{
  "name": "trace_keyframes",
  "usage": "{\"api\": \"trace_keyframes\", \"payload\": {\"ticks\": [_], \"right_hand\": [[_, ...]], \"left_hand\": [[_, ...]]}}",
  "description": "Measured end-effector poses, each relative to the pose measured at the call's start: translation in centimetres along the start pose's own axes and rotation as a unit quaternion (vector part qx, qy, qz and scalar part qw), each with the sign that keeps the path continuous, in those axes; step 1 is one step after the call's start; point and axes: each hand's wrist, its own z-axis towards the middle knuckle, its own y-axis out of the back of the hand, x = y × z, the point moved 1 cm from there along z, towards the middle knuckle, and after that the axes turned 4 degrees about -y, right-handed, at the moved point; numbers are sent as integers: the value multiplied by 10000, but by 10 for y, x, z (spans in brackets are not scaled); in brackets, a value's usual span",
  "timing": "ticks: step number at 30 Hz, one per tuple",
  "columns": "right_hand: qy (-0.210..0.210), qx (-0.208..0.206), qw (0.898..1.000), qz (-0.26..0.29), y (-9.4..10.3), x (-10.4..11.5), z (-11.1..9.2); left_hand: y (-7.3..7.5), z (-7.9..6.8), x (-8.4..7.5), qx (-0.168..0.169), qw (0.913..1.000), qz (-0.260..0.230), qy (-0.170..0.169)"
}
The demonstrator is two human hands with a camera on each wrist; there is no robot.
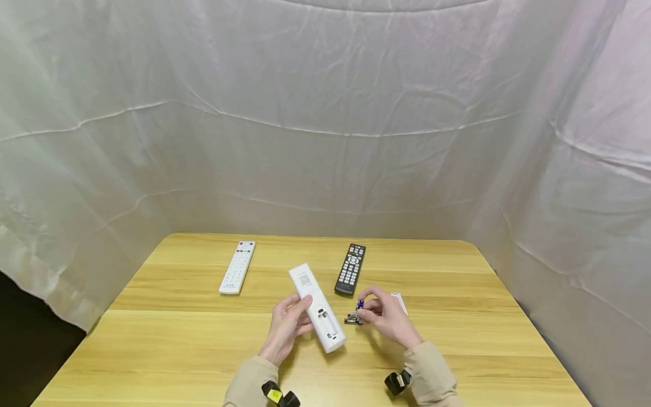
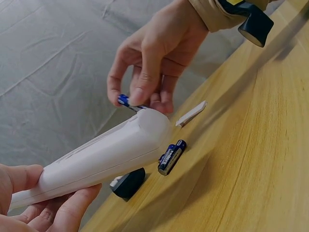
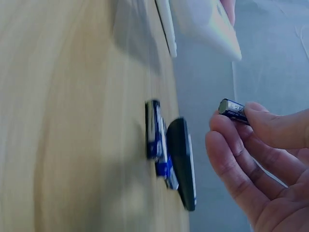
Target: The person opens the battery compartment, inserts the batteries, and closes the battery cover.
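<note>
My left hand (image 1: 286, 325) grips a white remote control (image 1: 310, 289) by its side, with the thumb across its back. The back faces up, and its battery compartment (image 1: 328, 324) is uncovered, with bare metal contacts showing. To the right, my right hand (image 1: 390, 317) pinches a small blue battery (image 3: 233, 110) between thumb and fingers, held above the table. Several more loose batteries (image 3: 153, 126) lie together on the wood below that hand. A thin white cover (image 2: 192, 113) rests on the table, partly hidden behind the right hand in the head view.
A black remote control (image 1: 351, 268) lies buttons up behind the batteries. Farther left, another white remote control (image 1: 238, 268) lies buttons up. The wooden table (image 1: 168, 339) ends at a pale hanging curtain (image 1: 325, 169) at the back and sides.
</note>
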Motion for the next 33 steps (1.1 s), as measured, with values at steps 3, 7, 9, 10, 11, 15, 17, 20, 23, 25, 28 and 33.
{"api": "trace_keyframes", "payload": {"ticks": [3,7,9,10,11,15,17,20,23,25,28,33], "right_hand": [[125,-14,9998,132,-6,6,0],[480,-127,9988,25,-15,13,0],[702,-245,9972,-128,-20,17,-1],[766,-293,9965,-182,-22,19,-1],[821,-347,9957,-257,-25,21,-1],[1134,-480,9915,-426,-34,27,-2],[1322,-567,9880,-569,-39,29,-3],[1477,-648,9840,-751,-46,32,-4],[1429,-620,9838,-889,-52,35,-5],[1365,-570,9843,-960,-56,36,-7],[1430,-595,9810,-1165,-61,38,-8],[1584,-798,9700,-1662,-66,40,-9]], "left_hand": [[0,0,1,5,10000,-3,-20],[-1,-1,1,-39,10000,33,24],[-1,-2,2,-63,9999,54,57],[-2,-2,2,-65,9999,62,69],[-2,-2,2,-64,9999,61,60],[-2,-1,3,-59,9999,85,57],[-2,-1,3,-63,9999,95,55],[-2,-1,3,-72,9999,125,62],[-3,-2,3,-72,9999,134,61],[-3,-2,3,-70,9999,141,48],[-3,-2,3,-53,9999,159,28],[-3,-2,3,-31,9998,177,31]]}}
